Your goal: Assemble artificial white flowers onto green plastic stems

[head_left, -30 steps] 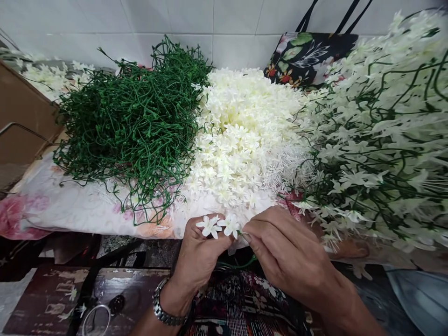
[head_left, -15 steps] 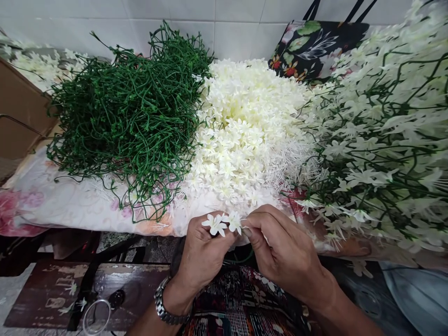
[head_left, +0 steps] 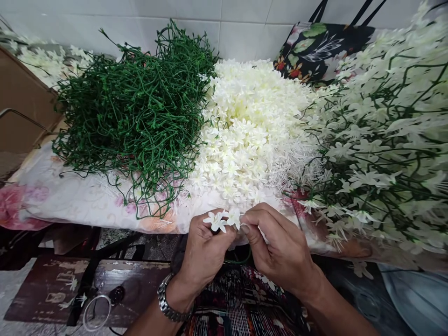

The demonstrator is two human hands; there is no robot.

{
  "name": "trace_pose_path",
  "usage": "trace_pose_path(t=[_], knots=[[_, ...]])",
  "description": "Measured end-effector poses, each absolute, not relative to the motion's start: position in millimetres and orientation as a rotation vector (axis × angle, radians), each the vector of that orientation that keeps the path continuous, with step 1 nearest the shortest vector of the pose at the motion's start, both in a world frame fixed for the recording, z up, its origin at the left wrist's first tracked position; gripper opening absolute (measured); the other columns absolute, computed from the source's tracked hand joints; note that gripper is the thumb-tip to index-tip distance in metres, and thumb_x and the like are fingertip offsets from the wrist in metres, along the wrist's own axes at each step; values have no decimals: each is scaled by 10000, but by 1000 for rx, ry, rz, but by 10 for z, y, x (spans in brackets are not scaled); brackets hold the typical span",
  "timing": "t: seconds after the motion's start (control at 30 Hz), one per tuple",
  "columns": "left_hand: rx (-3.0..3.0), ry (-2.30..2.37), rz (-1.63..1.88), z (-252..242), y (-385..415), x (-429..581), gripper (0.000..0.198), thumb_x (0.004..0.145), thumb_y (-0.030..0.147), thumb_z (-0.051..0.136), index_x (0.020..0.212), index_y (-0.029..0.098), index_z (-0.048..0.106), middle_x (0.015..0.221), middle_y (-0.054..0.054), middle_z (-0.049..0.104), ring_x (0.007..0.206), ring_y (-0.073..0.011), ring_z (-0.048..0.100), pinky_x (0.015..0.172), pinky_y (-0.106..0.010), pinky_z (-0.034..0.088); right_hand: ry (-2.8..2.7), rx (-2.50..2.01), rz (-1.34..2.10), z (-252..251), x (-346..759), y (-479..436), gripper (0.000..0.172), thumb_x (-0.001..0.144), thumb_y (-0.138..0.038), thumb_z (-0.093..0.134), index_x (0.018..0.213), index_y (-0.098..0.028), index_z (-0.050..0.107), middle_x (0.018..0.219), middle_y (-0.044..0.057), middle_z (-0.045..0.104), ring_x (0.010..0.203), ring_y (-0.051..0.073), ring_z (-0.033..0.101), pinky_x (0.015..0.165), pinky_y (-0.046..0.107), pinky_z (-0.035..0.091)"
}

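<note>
Two white artificial flowers [head_left: 216, 221] stick up from the fist of my left hand [head_left: 206, 247], whose fingers are closed round their green stem. Part of a green stem [head_left: 240, 260] curves below the hands. My right hand [head_left: 280, 247] is closed in a pinch at the edge of the right-hand flower [head_left: 233, 217]; whatever is between its fingertips is too small and hidden to make out. Beyond the hands lie a heap of loose white blossoms [head_left: 238, 140] and a clump of thin white stamens [head_left: 297, 163].
A tangled pile of green plastic stems [head_left: 136, 107] covers the left of the cloth-covered table [head_left: 84, 200]. Assembled white flower sprays [head_left: 381, 154] crowd the right. A cardboard box [head_left: 24, 98] stands far left, a floral bag [head_left: 322, 51] by the tiled wall.
The view has shifted slightly, so the piles sit a little further right. Both hands keep the same grip, and the right fingertips stay at the right-hand flower.
</note>
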State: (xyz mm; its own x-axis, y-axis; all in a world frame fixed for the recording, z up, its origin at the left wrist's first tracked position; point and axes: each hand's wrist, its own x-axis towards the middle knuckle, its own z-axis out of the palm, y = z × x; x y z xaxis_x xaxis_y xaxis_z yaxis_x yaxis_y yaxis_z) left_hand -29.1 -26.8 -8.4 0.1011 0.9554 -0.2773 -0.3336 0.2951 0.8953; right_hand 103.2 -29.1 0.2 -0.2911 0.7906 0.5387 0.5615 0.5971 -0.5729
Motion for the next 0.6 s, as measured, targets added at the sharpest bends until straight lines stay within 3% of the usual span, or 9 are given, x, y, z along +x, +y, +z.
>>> trace_pose_path(t=[0.13, 0.27, 0.47, 0.6], knots=[[748, 1022, 1086, -51, -254, -301, 192, 619, 121, 601, 501, 153, 452, 473, 79, 325, 453, -40, 263, 424, -165, 267, -1970, -1057, 465, -9, 1082, -303, 103, 861, -66, 457, 837, -152, 508, 711, 21, 504, 662, 115, 494, 586, 232, 433], [696, 1014, 1068, -47, -260, -325, 169, 596, 180, 686, 524, 134, 539, 496, 47, 454, 479, -62, 395, 481, -190, 367, -1965, -1072, 593, 64, 1169, -323, 65, 858, -122, 509, 899, -167, 532, 749, 17, 554, 676, 113, 538, 595, 227, 448], [598, 1052, 1116, -54, -283, -341, 291, 487, 262, 809, 495, 133, 548, 469, 41, 481, 455, -79, 431, 461, -211, 390, -1936, -1071, 640, 164, 1269, -331, 151, 850, -259, 541, 973, -171, 554, 776, 27, 585, 702, 137, 558, 612, 258, 473], [668, 1024, 1115, -77, -297, -348, 336, 509, 278, 818, 464, 125, 523, 460, 50, 428, 459, -69, 402, 458, -202, 361, -1896, -1056, 518, 181, 1256, -350, 103, 813, -133, 562, 910, -168, 572, 760, 23, 585, 689, 122, 556, 609, 247, 467]])
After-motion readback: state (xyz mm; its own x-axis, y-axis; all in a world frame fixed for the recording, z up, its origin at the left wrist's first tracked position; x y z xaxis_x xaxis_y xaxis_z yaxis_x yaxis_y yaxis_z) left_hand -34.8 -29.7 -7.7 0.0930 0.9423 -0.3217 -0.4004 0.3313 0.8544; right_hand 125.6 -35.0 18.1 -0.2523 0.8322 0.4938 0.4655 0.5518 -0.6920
